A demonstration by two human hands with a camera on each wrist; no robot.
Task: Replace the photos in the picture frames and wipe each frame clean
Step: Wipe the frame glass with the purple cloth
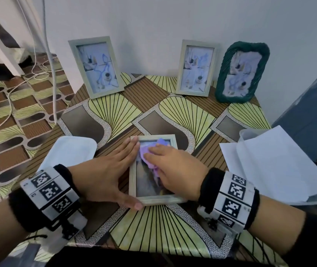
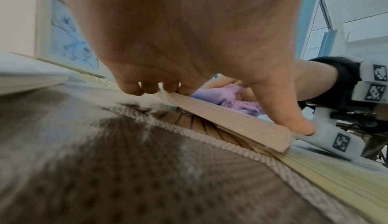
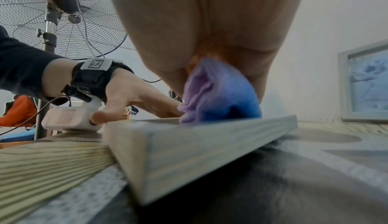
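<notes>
A pale wooden frame [image 1: 154,200] lies flat, face up, near the front edge of the patterned tabletop [image 1: 173,226], between the two hands. The left hand [image 1: 103,176] lies along the frame's left side with its fingers [image 1: 129,146] straight and together, their tips on the top left corner and the thumb at the bottom corner. The right hand [image 1: 175,167] presses a crumpled lilac cloth [image 1: 150,155] onto the glass, its fingers [image 1: 153,154] bent over the cloth and holding it down. At the back of the tabletop three more frames stand against the wall: a pale one on the left [image 1: 96,67], another pale one [image 1: 196,68] to the right, and a dark green woven frame [image 1: 243,73] just beside it. A folded white cloth [image 1: 67,151] lies left of the left hand, and white sheets [image 1: 269,160] lie at the right edge.
</notes>
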